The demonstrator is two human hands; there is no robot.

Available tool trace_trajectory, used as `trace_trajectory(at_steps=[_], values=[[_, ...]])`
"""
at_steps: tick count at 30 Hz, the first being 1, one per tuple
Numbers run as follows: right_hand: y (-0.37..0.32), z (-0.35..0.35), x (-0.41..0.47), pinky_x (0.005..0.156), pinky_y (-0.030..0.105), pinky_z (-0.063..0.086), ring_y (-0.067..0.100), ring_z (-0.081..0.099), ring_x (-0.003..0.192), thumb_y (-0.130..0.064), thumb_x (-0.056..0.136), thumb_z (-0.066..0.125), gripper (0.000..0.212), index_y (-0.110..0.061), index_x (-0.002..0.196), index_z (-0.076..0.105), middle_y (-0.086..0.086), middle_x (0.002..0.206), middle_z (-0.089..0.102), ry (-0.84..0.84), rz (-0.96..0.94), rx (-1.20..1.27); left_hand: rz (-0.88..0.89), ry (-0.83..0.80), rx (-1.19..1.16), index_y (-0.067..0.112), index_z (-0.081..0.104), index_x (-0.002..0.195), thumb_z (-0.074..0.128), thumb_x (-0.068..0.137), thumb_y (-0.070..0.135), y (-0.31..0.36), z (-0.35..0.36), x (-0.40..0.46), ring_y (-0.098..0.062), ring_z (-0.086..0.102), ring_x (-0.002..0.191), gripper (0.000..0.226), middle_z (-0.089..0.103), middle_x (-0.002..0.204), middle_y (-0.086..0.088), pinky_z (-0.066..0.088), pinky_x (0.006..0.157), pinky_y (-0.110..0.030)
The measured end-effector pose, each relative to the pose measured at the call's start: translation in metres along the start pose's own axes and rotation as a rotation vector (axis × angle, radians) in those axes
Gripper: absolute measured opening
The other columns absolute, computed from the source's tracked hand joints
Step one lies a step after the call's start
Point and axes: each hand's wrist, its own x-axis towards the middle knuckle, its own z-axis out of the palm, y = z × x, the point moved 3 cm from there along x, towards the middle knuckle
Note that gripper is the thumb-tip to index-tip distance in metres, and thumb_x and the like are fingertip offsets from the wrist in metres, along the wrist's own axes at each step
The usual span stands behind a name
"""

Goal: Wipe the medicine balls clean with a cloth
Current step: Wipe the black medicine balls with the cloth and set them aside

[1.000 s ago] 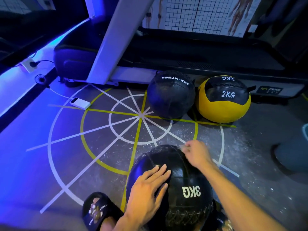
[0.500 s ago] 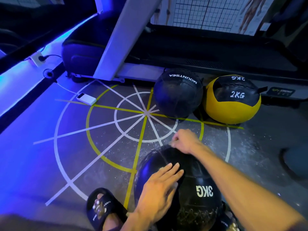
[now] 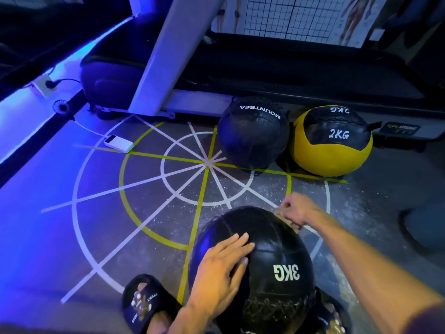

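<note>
Right now, black 3KG medicine ball [image 3: 265,256] sits on floor [image 3: 72,237] between person's feet, glossy, seamed, white "3KG" print on near side. Left hand [image 3: 219,266] lies flat on ball's top, fingers straight and spread, pressing. Right hand [image 3: 298,210] at ball's far upper edge, fingers curled, grip pinching small tan cloth [image 3: 290,221] against surface. Beyond, black MOUNTSEA ball [image 3: 252,133] and yellow 2KG ball [image 3: 332,145] rest side by side on floor, touching, by treadmill base [image 3: 197,106]
</note>
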Motion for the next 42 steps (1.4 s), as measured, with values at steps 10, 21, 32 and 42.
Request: trace_trajectory(at_steps=[10,21,32,42], values=[[-0.05,0.01,-0.016,0.093,0.03,0.049,0.007,0.063,0.099,-0.03,0.097,0.066,0.011,-0.033,0.102,0.076,-0.019,0.104,0.065,0.05,-0.449,-0.02,-0.072,0.116,0.077,0.043,0.071,0.123,0.057,0.094,0.047,-0.016,-0.026,-0.001,0.011,0.048,0.132,0.032,0.057,0.138,0.034,0.037,0.109,-0.028],[-0.016,0.003,-0.009,0.091,0.033,0.053,0.006,0.064,0.095,-0.018,0.097,0.067,0.018,-0.029,0.11,0.073,-0.01,0.109,0.073,0.254,-0.307,0.298,-0.132,0.111,0.042,0.046,0.071,0.117,0.067,0.09,0.037,-0.015,-0.031,-0.003,0.01,0.05,0.131,0.029,0.054,0.136,0.041,0.036,0.11,-0.028],[-0.046,0.028,-0.027,0.099,0.028,0.05,0.007,0.064,0.101,-0.024,0.105,0.054,0.028,-0.035,0.126,0.068,-0.005,0.129,0.069,0.207,-0.445,0.181,-0.115,0.069,0.086,0.045,0.069,0.125,0.073,0.094,0.031,-0.01,-0.024,0.002,0.011,0.045,0.135,0.034,0.052,0.139,0.04,0.035,0.109,-0.027],[-0.036,0.031,-0.031,0.08,0.024,0.055,0.004,0.066,0.08,-0.028,0.104,0.054,0.026,-0.039,0.125,0.067,-0.006,0.119,0.072,0.267,-0.425,0.121,-0.127,0.043,0.058,0.049,0.065,0.128,0.067,0.097,0.03,-0.006,-0.026,0.004,0.011,0.043,0.136,0.037,0.052,0.139,0.041,0.034,0.111,-0.027]])
